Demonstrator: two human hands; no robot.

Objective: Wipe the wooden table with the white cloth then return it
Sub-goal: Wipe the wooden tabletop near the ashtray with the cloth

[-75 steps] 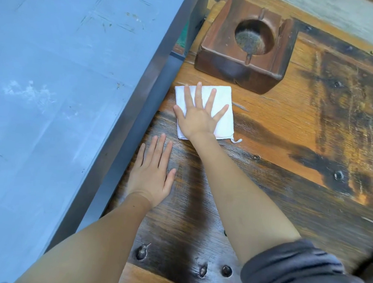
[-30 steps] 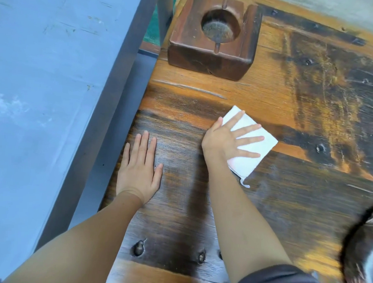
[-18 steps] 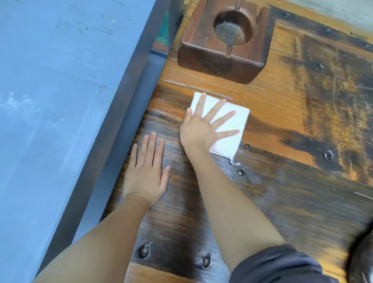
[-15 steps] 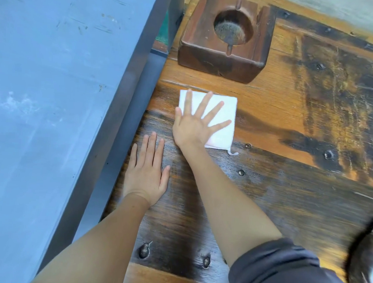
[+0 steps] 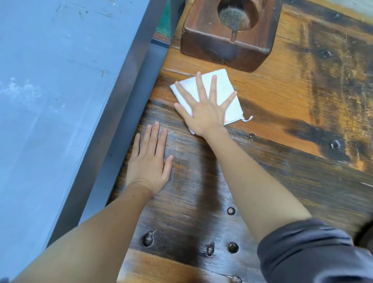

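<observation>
Just in front of the wooden ashtray [image 5: 231, 30], on the near side of it, the white cloth [image 5: 224, 89] lies flat on the wooden surface [image 5: 290, 103]. It is folded into a rough rectangle and sits turned at an angle: its long axis runs from the corner nearest the ashtray down toward the person, slanting to the right, and one corner points left toward the surface's edge. A loose thread trails from its right-hand corner, away from the ashtray.

The right hand [image 5: 204, 112] rests palm down on the cloth with the grip spread wide, fingers [image 5: 213, 87] fanned out and pointing toward the ashtray. Nothing is pinched; the cloth is only pressed under the flat hand. Most of it lies under the fingers and to their right, while the heel of the hand covers its near edge, where a small bit of white peeks out by the wrist.

The left hand [image 5: 148, 163] lies flat on the bare wood nearer the person than the ashtray and left of the cloth, close to the surface's left edge, fingers together and straight, clear of the cloth. A dark sleeve [image 5: 317, 260] covers the right upper arm. Left of the ashtray, beyond the edge, stands a grey-blue panel [image 5: 55, 92].
</observation>
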